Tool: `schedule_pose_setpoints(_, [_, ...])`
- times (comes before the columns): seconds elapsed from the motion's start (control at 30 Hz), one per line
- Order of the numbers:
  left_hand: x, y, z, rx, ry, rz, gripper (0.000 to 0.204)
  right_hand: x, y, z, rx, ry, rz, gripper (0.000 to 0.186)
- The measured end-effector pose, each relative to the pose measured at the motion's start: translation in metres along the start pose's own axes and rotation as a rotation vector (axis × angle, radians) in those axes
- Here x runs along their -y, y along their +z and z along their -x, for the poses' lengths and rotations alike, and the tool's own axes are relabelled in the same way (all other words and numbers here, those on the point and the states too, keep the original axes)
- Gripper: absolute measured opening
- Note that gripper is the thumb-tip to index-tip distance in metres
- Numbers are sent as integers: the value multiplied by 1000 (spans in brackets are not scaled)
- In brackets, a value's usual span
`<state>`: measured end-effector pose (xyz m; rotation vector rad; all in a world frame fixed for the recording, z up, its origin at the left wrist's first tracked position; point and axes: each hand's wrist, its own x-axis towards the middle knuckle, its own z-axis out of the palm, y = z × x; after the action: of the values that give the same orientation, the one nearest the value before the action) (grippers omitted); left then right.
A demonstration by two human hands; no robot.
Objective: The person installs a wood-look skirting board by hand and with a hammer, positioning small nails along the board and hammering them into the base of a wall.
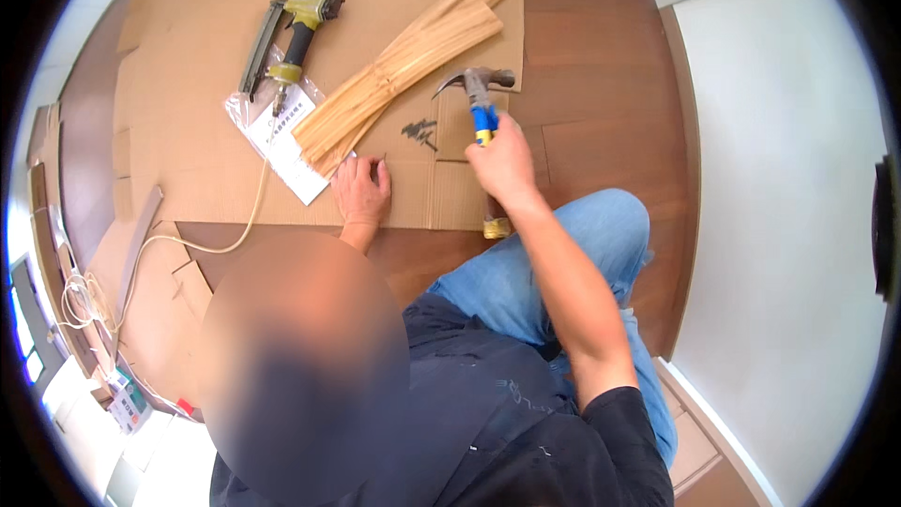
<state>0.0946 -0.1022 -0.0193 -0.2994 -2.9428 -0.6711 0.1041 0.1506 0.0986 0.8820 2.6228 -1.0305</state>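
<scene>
My right hand (499, 160) grips a claw hammer (477, 84) by its blue and yellow handle, head raised toward the back. My left hand (361, 190) rests at the lower end of overlapping pale wooden strips (404, 56), fingers curled and closed; what is between thumb and forefinger is too small to make out. A loose cluster of dark nails (420, 133) lies on the cardboard sheet (169, 84), right of the strips. Left of the strips, a yellow and black nail gun (305, 23) with a hose lies partly on a printed sheet (298, 169) and clear plastic.
A pale hose (251, 216) runs left toward coiled cables (84, 300) and long boards (42, 225). A yellow-ended object (496, 225) lies below my right hand. My jeaned leg (591, 225) is on the brown floor (601, 56), beside a white panel (770, 178).
</scene>
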Motion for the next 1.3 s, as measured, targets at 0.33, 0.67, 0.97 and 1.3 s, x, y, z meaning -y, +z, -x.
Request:
schedule_pose_setpoints(0.33, [-1,4,7,-70,70,-41,12,-21,46,-26,-44,-87,62,61])
schedule_pose_setpoints(0.67, [-11,-1,9,-54,31,-75,16,-32,-31,46,-191,-535,-180,52])
schedule_pose_setpoints(0.97, [-229,-144,-40,-288,232,901,13,-179,-150,176,-465,-647,-236,20])
schedule_pose_setpoints(1.3, [-482,-289,34,-166,1579,1198,29,-261,-108,266,-407,-475,-345,17])
